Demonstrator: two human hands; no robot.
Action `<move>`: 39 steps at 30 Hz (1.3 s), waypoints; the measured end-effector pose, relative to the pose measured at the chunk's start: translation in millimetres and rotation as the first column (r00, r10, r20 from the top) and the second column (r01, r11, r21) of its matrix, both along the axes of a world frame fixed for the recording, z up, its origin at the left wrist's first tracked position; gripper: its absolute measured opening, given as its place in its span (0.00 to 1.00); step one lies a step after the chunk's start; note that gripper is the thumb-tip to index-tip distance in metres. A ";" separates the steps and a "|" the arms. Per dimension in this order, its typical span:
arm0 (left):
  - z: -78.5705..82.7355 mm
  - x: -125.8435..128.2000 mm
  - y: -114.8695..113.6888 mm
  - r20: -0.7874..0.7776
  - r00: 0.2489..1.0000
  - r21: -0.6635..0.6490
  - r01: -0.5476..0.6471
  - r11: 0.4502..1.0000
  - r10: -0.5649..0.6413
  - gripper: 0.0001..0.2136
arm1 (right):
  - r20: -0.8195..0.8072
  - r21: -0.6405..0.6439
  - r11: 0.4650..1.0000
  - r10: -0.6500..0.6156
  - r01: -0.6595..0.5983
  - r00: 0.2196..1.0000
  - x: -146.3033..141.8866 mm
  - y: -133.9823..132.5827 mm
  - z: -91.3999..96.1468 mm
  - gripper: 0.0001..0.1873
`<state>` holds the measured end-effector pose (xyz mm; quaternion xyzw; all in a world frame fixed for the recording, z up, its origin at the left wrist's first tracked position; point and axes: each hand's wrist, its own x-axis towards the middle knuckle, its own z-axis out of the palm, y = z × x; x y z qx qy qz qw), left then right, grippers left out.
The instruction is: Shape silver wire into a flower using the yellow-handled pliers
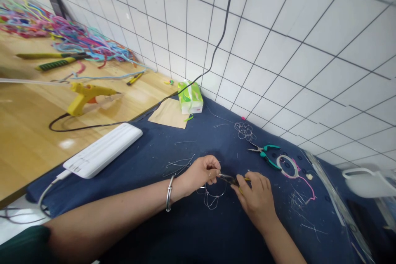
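Note:
My left hand [206, 170] is closed in a pinch on a thin wire loop piece [213, 202], whose curved loops hang below the fingers over the dark blue cloth. My right hand [256, 194] is wrapped round yellow-handled pliers [229, 178]. Their dark jaws point left and meet the wire at my left fingertips; whether they grip it I cannot tell. Left of my left hand, several straight wire pieces [177, 167] lie on the cloth. A flower-like wire piece [244, 131] rests farther back by the wall.
Teal-handled pliers [264, 152] and a wire coil [287, 166] lie at right, with wire scraps [297, 201] nearer. A white power bank [103, 150], tissue pack [190, 98] and yellow glue gun [86, 97] are at left. A black cable [216, 47] hangs before the tiled wall.

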<state>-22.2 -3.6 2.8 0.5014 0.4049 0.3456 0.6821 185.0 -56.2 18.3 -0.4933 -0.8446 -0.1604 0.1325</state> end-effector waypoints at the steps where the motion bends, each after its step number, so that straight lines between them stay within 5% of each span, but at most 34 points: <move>1: 0.8 -0.3 0.3 -0.001 1.000 -0.003 0.003 1.000 -0.003 0.03 | 0.007 0.002 1.000 0.002 -0.002 1.000 0.1 -0.1 0.5 0.12; 39: -2.7 0.0 1.0 -0.011 0.999 -0.039 0.029 0.999 -0.030 0.04 | 0.004 0.076 0.997 0.018 -0.018 1.000 -0.6 -1.5 -0.3 0.13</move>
